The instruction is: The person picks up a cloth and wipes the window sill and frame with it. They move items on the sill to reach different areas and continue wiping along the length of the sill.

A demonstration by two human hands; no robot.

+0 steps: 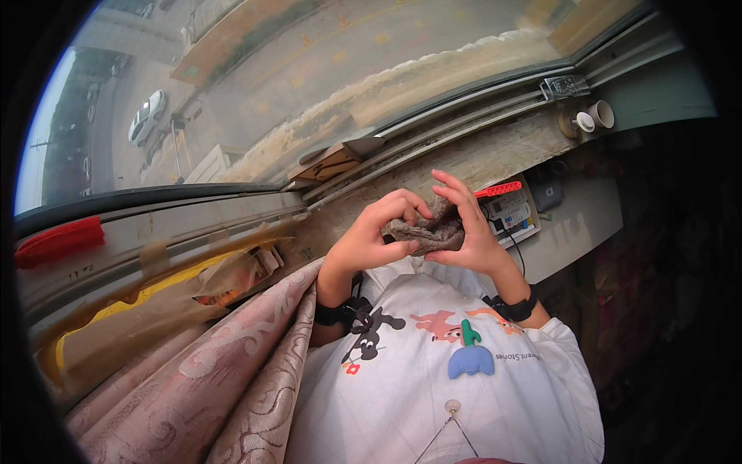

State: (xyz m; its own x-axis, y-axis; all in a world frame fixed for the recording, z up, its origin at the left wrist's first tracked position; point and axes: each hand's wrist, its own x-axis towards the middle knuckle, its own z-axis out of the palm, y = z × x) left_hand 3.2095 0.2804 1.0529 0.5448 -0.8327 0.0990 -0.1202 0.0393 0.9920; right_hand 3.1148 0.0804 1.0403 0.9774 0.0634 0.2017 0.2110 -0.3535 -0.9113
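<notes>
A grey-brown textured cloth (432,236), bunched and folded, is held up between my two hands above the windowsill's inner edge. My left hand (371,235) pinches its left side, with the thumb along the lower edge and the fingers curled over the top. On the other side, my right hand (472,226) holds the cloth between the thumb below and the raised fingers. The folds form a dark hollow in the middle, and what is inside cannot be seen. Each wrist wears a black strap.
A patterned pink curtain (249,359) hangs close to my left forearm. A tray of small items (513,211), a red plastic strip (498,189) and a cable are at right. A cup (602,115) stands on the windowsill (493,145); a wooden piece (327,162) rests by the window frame.
</notes>
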